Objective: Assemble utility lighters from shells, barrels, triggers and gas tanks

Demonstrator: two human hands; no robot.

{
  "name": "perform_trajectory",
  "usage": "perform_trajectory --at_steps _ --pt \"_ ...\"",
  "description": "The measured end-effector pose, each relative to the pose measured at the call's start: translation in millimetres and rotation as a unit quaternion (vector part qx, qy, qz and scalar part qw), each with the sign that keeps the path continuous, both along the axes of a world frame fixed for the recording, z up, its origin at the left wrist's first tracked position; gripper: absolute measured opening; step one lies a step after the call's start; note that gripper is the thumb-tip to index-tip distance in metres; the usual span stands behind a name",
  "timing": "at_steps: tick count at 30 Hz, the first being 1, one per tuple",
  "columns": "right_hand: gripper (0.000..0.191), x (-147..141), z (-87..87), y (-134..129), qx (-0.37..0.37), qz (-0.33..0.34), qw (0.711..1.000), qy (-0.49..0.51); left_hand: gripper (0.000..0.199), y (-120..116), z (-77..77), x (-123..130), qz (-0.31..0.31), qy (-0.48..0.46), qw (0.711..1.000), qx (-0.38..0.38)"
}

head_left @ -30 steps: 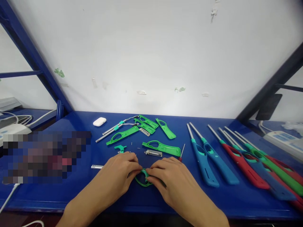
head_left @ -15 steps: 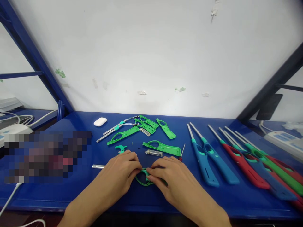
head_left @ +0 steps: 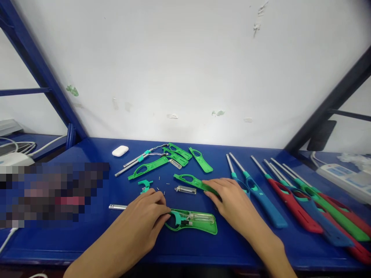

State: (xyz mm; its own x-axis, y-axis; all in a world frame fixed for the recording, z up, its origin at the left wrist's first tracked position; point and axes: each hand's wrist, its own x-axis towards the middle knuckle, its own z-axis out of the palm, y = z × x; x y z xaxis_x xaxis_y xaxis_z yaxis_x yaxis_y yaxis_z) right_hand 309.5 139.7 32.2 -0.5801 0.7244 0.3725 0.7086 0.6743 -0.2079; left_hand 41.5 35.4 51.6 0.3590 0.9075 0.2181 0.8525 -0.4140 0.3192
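My left hand (head_left: 147, 216) is closed on the left end of a green lighter half-shell (head_left: 203, 228) lying near the table's front. Inside that shell sit a clear fuel tank (head_left: 203, 217) and a teal trigger (head_left: 177, 218). A metal tube (head_left: 117, 207) sticks out left from under my left hand. Behind the shell, my right hand (head_left: 223, 195) has its fingers round the right end of another green half-shell (head_left: 189, 180). A loose clear tank (head_left: 186, 189) and a teal trigger piece (head_left: 145, 186) lie between, with several tiny screws (head_left: 159, 178).
More green half-shells (head_left: 149, 167) and metal tubes with wires (head_left: 127, 166) lie at the back, near a white case (head_left: 120, 151). Assembled blue (head_left: 268, 202), red (head_left: 295, 206) and green lighters stand flat at the right. A power strip (head_left: 342, 175) is at the far right.
My right hand has left the front shell and moved right and back to the rear half-shell. The tank in the front shell is now uncovered. More tiny screws show near the teal piece.
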Motion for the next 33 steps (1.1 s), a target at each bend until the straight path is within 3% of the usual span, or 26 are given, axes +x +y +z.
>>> perform_trajectory --at_steps 6,9,12,14,17,19,22,26,33 --pt "0.037 1 14.9 -9 -0.01 -0.012 0.998 0.054 0.031 0 2.3 -2 0.019 0.01 0.999 0.04" --pt "0.036 3 28.7 -22 -0.036 -0.005 0.995 0.096 0.032 4 3.5 -5 0.056 -0.002 0.993 0.103" --pt "0.035 2 39.6 -33 -0.089 0.018 0.986 0.137 0.045 7 3.7 -6 0.056 -0.001 0.984 0.172" --pt "0.035 1 41.9 -36 -0.14 0.033 0.975 0.172 0.041 8 3.8 -7 0.041 0.016 0.98 0.193" --pt "0.037 1 39.0 -36 -0.18 0.05 0.963 0.193 0.036 9 4.7 -8 0.068 0.043 0.974 0.213" --pt "0.038 3 35.7 -36 -0.188 0.053 0.963 0.188 0.04 9 5.4 -9 0.071 0.043 0.975 0.205" --pt "0.038 5 33.3 -36 -0.221 0.04 0.959 0.171 0.044 9 5.3 -14 0.024 0.022 0.985 0.167" --pt "0.033 4 37.3 -38 -0.265 0.014 0.955 0.131 0.036 10 4.1 -21 0.004 0.026 0.992 0.122" --pt "0.032 -4 37.6 -46 -0.22 0.028 0.974 0.038 0.023 11 5.2 -25 0.017 0.035 0.999 0.037"
